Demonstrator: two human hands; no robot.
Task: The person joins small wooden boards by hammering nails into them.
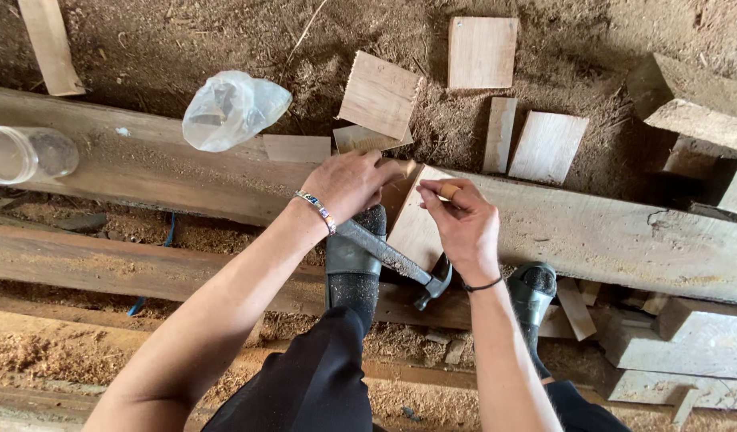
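**Both hands at a small board on the long plank**

Left hand [348,182], a beaded bracelet on its wrist, is curled with its fingers closed on the upper edge of a small wooden board [416,228] that lies across the near edge of the long plank [608,232]. Whether this hand also grips the claw hammer [400,266] I cannot tell: the hammer's shaft runs out from under the wrist, slanting down to the right, with the head and claw just past the plank's near edge.

Far to the left, a clear plastic jar [24,154] lies on its side at the plank's left end. Right of it a crumpled clear plastic bag [232,108] sits at the plank's far edge.

Beyond the far edge, on the sawdust-covered ground [184,48], several cut wooden pieces [380,94] lie scattered, some square, some narrow.

Right hand [464,228], a dark band on its wrist, is bent over the board's right side, thumb and forefinger pinched together at its top right corner; what they pinch is too small to tell.

Below the hands, two dark rubber shoes [352,272] rest on a lower beam [88,264], one under each wrist. Rough timber blocks [688,104] lie at the right.
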